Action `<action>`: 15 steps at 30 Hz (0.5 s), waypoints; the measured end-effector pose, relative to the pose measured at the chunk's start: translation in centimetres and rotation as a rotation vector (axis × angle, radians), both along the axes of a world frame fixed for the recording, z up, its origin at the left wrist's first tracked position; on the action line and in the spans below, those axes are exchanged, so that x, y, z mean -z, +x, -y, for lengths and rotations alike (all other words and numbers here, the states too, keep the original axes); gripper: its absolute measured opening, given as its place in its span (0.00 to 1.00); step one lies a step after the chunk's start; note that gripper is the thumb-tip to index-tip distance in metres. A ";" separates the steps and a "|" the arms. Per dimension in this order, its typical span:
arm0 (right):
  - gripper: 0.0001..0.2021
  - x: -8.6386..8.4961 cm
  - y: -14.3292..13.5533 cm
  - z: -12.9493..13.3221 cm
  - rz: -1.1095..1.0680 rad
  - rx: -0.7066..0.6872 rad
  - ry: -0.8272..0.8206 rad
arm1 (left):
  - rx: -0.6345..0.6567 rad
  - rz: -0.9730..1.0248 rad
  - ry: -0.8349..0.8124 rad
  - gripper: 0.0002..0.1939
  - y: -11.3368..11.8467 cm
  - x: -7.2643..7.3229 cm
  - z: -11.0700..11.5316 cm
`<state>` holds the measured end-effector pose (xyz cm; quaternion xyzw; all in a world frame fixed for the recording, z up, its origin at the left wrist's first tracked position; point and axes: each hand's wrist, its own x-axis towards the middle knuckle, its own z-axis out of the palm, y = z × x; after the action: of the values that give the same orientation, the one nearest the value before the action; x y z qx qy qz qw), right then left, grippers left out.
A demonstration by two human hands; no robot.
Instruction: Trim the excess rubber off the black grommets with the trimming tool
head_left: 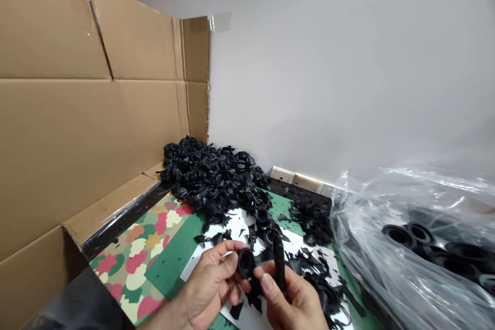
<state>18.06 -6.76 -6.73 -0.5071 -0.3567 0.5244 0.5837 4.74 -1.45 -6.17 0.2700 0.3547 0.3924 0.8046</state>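
My left hand (pixel 218 281) is closed on a small round black rubber part (pixel 246 263), its open end facing me. Beside it, my right hand (pixel 290 299) grips a slim black tool (pixel 278 263) that points upward; its kind is not clear. The right thumb and forefinger come close to the part's edge, and I cannot tell if they touch it. Black rubber scraps (pixel 309 268) lie on the white sheet (pixel 251 317) under and around both hands.
A large heap of black rubber parts (pixel 216 175) rises at the back against the cardboard wall (pixel 69 134). To the right, a clear plastic bag (pixel 371 191) holds several round black rubber parts (pixel 398 235). Patterned paper (pixel 135 252) covers the left side.
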 end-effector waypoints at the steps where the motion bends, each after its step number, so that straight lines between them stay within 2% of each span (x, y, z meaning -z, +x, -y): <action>1: 0.23 0.0 -0.2 0.1 0.052 0.022 0.024 | -0.001 -0.014 0.017 0.20 0.1 0.0 0.1; 4: 0.21 0.0 -0.8 0.1 0.207 0.078 0.107 | -0.010 -0.059 0.093 0.22 0.5 -0.1 0.4; 8: 0.15 -0.4 -1.0 0.1 0.411 0.077 0.173 | 0.000 -0.158 0.217 0.19 1.1 -0.6 0.9; 12: 0.15 -0.8 -0.3 0.2 0.536 0.015 0.290 | 0.024 -0.204 0.273 0.17 1.5 -0.9 1.3; 15: 0.14 -0.4 -0.1 0.9 0.636 -0.055 0.355 | -0.049 -0.222 0.230 0.19 1.5 -1.1 0.6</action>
<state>17.99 -7.62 -6.37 -0.5258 -0.6194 0.2856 0.5082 6.28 -2.10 -5.05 0.3932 0.4006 0.4179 0.7144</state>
